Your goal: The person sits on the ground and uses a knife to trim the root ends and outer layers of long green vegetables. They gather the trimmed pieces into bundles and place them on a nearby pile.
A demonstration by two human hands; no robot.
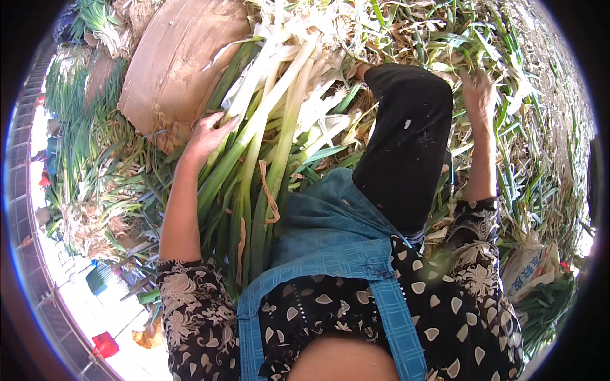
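Long green onions (pixel 274 107) with white shanks and dark green leaves lie in a pile in front of me, their leaf ends towards my lap. My left hand (pixel 209 135) rests on the stalks at the left side of this pile, thumb apart from the fingers. Whether it grips a stalk is hard to make out. Out to the right, past my bent knee, my right hand (pixel 479 93) reaches down into loose onion leaves and husks (pixel 491 52). That hand is blurred, and its fingertips are partly lost among the leaves.
A large worn brown slab (pixel 181 62), cardboard or wood, stands beside the pile. More green onions (pixel 86 124) lie at far left. My black-trousered knee (pixel 410 119) rises between my hands. At lower right a printed bag (pixel 531 271) sits by dark green leaves (pixel 548 305).
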